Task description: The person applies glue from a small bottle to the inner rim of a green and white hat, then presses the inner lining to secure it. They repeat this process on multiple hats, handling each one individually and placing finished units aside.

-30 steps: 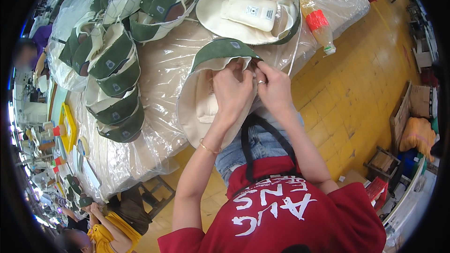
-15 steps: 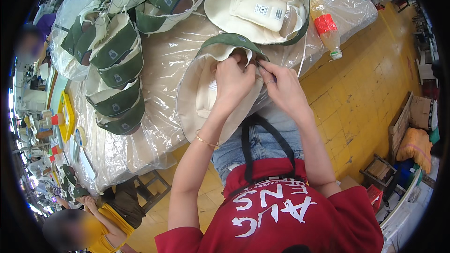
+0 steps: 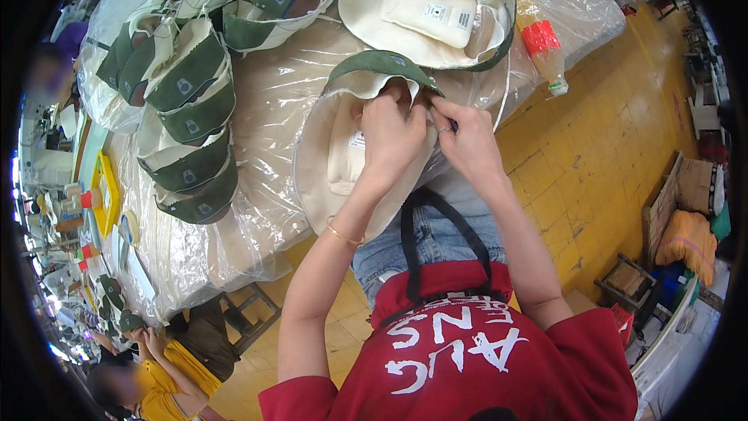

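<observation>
At the table's near edge, a green and cream sewn cloth piece, shaped like a hat, lies with its cream inside facing up. A padded cream panel with a small label shows inside it. My left hand reaches into the piece, fingers bent and pressed together at the lining under the green rim. Beside it my right hand pinches the green rim's right end. The fingertips of both hands are close together, and any small thing between them is hidden. A similar cloth piece lies just beyond, open side up.
Stacks of green and cream pieces stand on the left of the plastic-covered table. A bottle with a red label lies at the right edge. A yellow tray, a stool and a co-worker in yellow are at left.
Both hands stay at the rim of the same piece; the right fingers have shifted slightly and are more curled against it. The co-worker at lower left has moved a little.
</observation>
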Demonstrator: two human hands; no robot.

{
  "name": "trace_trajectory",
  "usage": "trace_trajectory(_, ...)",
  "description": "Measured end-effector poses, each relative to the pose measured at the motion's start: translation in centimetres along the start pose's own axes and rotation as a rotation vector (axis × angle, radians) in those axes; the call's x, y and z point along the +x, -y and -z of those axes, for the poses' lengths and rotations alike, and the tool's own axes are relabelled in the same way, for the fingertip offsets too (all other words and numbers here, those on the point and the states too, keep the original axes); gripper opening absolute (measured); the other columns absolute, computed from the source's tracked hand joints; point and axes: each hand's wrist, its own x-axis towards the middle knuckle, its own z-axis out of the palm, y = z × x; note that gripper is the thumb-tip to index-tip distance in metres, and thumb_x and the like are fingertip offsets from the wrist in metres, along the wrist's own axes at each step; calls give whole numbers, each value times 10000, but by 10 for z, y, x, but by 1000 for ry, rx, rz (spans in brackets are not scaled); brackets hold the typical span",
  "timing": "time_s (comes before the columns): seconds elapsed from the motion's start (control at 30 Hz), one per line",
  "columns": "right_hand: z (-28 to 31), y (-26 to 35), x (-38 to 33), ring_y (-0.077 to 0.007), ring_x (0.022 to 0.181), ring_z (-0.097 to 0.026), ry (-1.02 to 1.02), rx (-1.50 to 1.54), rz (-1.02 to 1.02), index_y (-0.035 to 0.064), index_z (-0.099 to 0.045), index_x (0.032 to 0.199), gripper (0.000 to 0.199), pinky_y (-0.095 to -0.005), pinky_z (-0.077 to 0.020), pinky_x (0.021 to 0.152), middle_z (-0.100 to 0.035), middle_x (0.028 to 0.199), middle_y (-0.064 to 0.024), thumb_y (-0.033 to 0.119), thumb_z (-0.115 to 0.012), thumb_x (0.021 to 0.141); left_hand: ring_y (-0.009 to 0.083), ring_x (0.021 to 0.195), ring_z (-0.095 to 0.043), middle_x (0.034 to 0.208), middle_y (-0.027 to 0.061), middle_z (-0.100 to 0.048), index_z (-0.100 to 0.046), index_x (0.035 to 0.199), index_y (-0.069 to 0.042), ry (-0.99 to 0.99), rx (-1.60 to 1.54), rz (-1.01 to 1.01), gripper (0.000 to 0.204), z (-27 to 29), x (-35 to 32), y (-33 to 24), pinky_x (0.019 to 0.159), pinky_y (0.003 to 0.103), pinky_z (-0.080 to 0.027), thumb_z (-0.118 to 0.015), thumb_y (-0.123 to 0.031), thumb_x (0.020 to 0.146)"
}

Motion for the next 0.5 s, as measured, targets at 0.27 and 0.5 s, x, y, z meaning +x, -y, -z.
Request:
trace_trajectory(0.27,0,-4,-2,-396,702,-594,-33,72,-56,18,-684,1068,216,-425,-483,654,-612,804,-267,66,-595,877,444,844,-631,869,282,-648,-576,1009,50,88,330,-101,277,3,0,1,800,525,-476,-541,-188,872)
trace_trajectory(0.5,6,1,2,-243,573,-548,49,86,-81,7,-665,1142,261,-346,-476,622,-601,775,-273,88,-610,900,441,920,-627,1004,296,-624,-602,1049,45,227,424,-69,343,6,9,3,848,536,-471,-515,-244,887)
